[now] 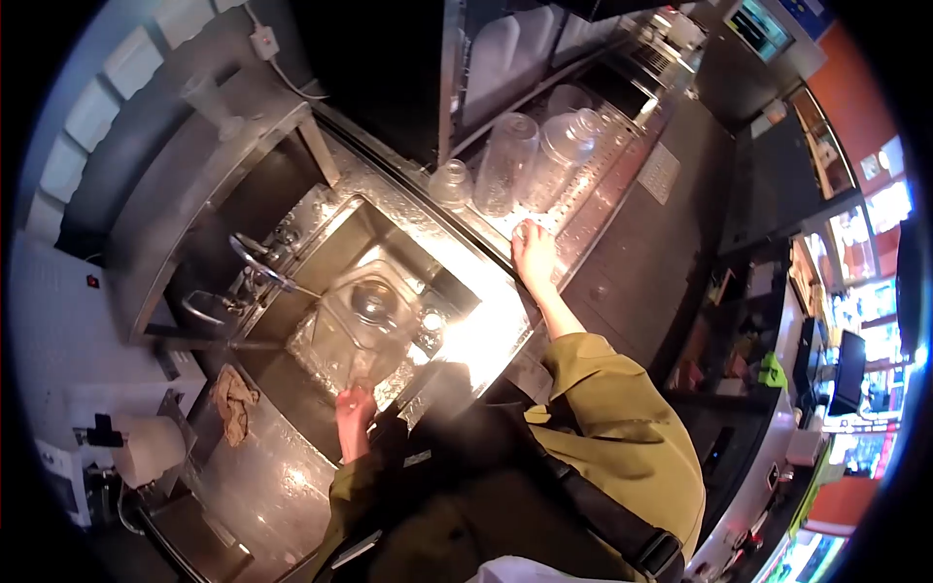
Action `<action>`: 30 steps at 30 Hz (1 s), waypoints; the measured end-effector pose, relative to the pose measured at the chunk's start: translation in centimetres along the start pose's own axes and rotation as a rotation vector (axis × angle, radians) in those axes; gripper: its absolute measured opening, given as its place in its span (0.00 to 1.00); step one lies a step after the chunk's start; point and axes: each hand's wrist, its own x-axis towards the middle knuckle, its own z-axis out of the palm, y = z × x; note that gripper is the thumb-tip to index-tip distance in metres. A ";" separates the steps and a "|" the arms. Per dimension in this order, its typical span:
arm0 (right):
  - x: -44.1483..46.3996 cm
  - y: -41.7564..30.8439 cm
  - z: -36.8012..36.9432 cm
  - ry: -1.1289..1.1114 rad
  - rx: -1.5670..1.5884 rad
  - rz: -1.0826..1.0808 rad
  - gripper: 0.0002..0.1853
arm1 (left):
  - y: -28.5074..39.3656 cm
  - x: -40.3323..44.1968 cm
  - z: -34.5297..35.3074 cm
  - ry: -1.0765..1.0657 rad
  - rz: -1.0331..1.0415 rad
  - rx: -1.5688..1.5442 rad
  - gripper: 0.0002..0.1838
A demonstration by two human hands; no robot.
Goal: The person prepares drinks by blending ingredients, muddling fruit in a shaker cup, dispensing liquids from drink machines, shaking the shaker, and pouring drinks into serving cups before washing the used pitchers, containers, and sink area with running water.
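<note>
My left hand point(354, 416) is closed at the near side of the metal sink point(452, 264), around a clear object point(362, 368) whose kind is hard to make out. Just beyond it, a clear plastic container point(340, 309) sits in the basin, with a shiny round shape in its middle. My right hand point(533, 257) reaches out to the wet perforated drainboard, its fingers curled at the board's near end. What they hold, if anything, is hidden. Close beyond these fingers stand a tall clear container point(507, 165), another clear one point(560, 163) and a small clear jar point(450, 185).
A curved faucet point(260, 262) leans over the sink from the left. A crumpled brown cloth point(233, 403) lies on the metal counter point(262, 496). A clear cup point(212, 105) stands on the raised shelf. Dark floor point(637, 253) runs along the right side.
</note>
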 end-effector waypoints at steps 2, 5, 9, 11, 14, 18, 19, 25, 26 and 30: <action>0.5 -0.3 0.0 0.011 -0.029 0.023 0.19 | 1.3 -4.9 3.7 0.068 -0.289 -0.710 0.14; 1.0 0.3 0.4 -0.008 0.013 -0.017 0.19 | 1.8 -12.8 9.6 0.016 0.230 -0.218 0.17; 1.8 0.7 -1.0 -0.131 0.011 -0.085 0.22 | 5.3 -21.3 15.2 -0.549 0.358 -0.373 0.27; 2.3 0.2 -2.1 0.004 0.071 -0.177 0.22 | 6.6 -25.4 18.9 -0.628 0.715 -0.175 0.27; 2.5 -4.3 -1.7 -0.215 0.610 -0.254 0.16 | 8.4 -29.0 26.5 -0.183 1.309 -0.049 0.27; -0.9 -12.5 5.3 -0.794 0.771 -0.374 0.12 | 15.4 -25.3 30.8 0.012 1.670 0.242 0.21; -2.2 -13.3 8.5 -0.988 0.602 -0.411 0.14 | 18.3 -23.3 31.3 0.078 1.707 0.304 0.22; -11.8 -11.3 21.4 -1.573 0.204 0.007 0.20 | 26.4 -17.2 33.1 0.212 1.901 0.300 0.20; -12.3 -11.7 21.7 -1.589 0.197 0.051 0.20 | 27.1 -16.7 33.4 0.258 1.893 0.292 0.20; -14.0 -12.8 23.0 -1.549 0.173 0.175 0.18 | 29.3 -15.4 33.5 0.341 1.895 0.301 0.21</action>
